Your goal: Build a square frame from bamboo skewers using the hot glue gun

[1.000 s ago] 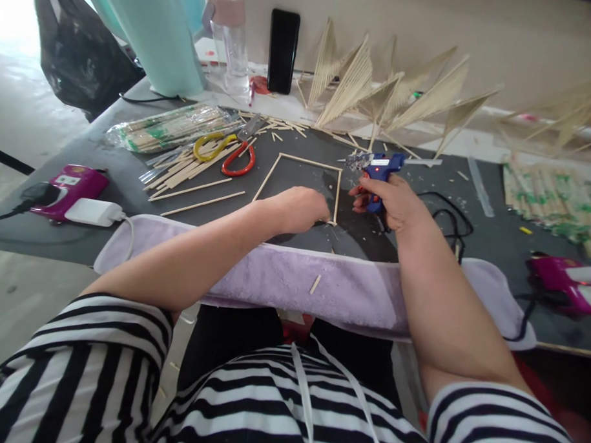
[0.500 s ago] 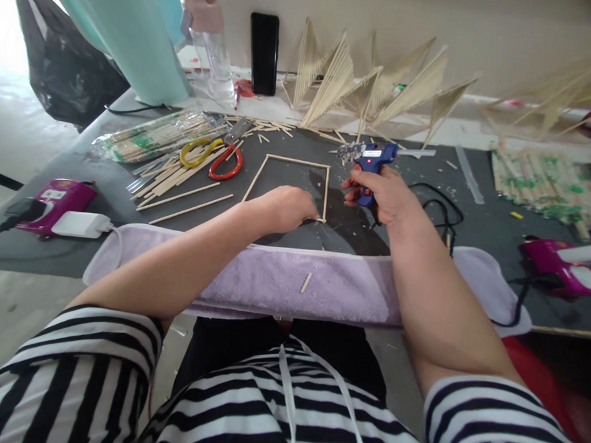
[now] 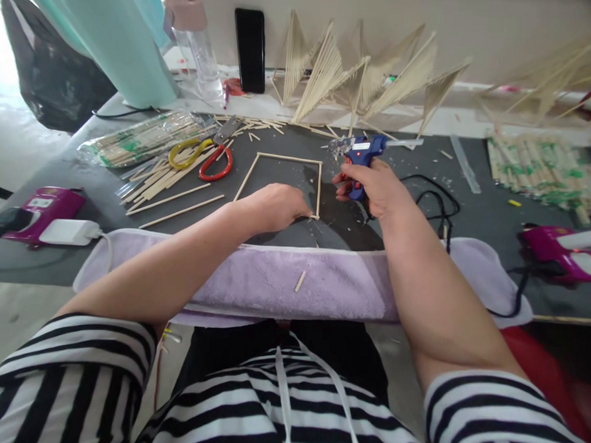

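Note:
A square-like frame of thin wooden sticks (image 3: pixel 288 158) lies flat on the dark tabletop. My left hand (image 3: pixel 279 205) is closed at its near right corner, pinching the stick there; the hand hides most of the near side. To the right, my right hand (image 3: pixel 374 185) is wrapped round a blue hot glue gun (image 3: pixel 366 153), whose nozzle points left above the table. The gun's small light glows red, and a clear glue stick (image 3: pixel 405 142) pokes out of its back. The gun is apart from the frame.
Scissors (image 3: pixel 216 164) lie on loose sticks at left, beside bagged sticks (image 3: pixel 143 135). Folded stick models (image 3: pixel 324 74), a phone (image 3: pixel 250 50) and a bottle (image 3: pixel 197 50) stand behind. A lilac cloth (image 3: pixel 336 287) covers the near edge; a black cable (image 3: pixel 435 181) curls at right.
The view has shifted slightly, so everything sits a little further left. Both hands keep their places relative to the stick frame, and the glue gun stays in my right hand.

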A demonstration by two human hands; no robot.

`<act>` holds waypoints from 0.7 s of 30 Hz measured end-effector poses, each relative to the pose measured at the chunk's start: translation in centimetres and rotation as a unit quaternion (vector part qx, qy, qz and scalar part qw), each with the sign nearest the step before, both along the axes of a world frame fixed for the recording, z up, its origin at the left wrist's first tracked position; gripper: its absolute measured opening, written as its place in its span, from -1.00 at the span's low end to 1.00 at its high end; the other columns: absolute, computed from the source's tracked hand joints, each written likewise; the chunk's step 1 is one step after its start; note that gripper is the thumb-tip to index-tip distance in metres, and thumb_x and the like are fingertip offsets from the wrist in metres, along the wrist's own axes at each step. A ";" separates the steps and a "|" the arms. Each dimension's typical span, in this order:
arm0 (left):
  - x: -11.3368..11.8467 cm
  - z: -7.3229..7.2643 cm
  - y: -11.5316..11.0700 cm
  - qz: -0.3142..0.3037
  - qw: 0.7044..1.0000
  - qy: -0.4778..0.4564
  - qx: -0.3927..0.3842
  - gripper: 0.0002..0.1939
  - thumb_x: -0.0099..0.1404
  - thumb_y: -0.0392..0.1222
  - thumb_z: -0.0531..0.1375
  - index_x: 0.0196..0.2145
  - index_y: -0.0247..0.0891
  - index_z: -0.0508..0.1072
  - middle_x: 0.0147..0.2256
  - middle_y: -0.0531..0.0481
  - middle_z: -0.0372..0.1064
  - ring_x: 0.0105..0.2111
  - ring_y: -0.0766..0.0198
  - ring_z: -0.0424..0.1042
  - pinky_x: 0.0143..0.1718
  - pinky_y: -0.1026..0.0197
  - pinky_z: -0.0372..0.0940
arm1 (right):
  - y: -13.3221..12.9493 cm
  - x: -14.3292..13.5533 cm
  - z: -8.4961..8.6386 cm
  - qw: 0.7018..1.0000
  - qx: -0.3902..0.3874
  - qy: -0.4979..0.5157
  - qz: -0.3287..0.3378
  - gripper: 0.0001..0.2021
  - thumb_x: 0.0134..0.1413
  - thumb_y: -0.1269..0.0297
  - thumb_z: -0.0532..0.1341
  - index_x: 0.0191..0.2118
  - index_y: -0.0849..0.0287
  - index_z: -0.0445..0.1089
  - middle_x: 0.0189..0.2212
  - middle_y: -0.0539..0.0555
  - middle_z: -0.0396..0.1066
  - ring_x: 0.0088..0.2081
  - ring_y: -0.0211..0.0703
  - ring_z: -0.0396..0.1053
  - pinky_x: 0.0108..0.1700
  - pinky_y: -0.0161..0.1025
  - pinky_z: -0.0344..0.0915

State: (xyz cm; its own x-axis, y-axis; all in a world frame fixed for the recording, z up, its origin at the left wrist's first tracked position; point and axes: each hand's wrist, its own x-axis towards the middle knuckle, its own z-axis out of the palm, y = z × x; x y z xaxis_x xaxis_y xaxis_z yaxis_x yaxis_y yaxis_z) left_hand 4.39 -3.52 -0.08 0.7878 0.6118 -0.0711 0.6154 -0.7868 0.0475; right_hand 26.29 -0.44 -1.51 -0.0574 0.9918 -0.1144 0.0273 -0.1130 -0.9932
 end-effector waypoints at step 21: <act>-0.1 0.0 -0.1 -0.001 1.000 0.004 -0.007 -0.64 0.31 -0.31 0.08 -0.09 -0.09 0.61 -0.28 -0.05 0.50 -0.31 0.25 0.47 -0.37 0.26 0.23 | 0.2 -0.3 -0.3 1.000 -0.001 -0.005 -0.023 -0.71 -0.04 0.14 0.33 -0.26 0.06 0.25 -0.45 -0.03 0.45 -0.56 -0.28 0.37 -0.48 -0.27 0.44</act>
